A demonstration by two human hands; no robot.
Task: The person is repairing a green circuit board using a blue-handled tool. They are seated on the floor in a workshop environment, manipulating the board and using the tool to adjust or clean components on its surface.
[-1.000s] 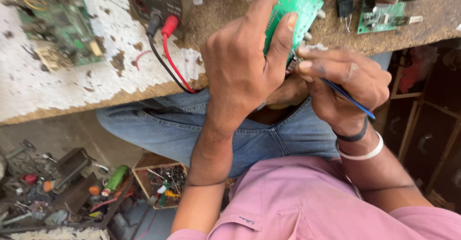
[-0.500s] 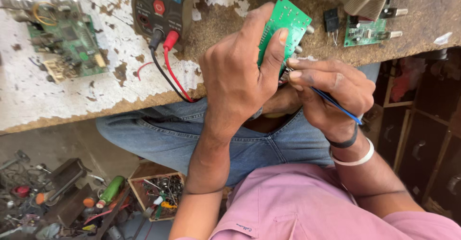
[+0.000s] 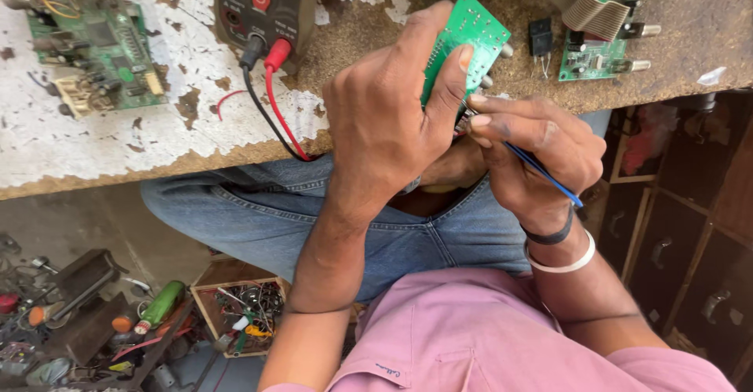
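Left hand (image 3: pixel 384 125) clenched round a small green circuit board (image 3: pixel 468 35), thumb laid up its face, fingers behind – board held on edge over the bench lip, long axis running up and away from the lap. Right hand (image 3: pixel 533 153) pinched on a thin blue tool (image 3: pixel 545 176), tip hidden at the board's lower end, just beside the left thumb. Farther out on the worn workbench (image 3: pixel 118 141): a multimeter (image 3: pixel 267 0) with black and red leads (image 3: pixel 271 98), a larger green board (image 3: pixel 90 43) far left, a small board (image 3: pixel 588 56) right
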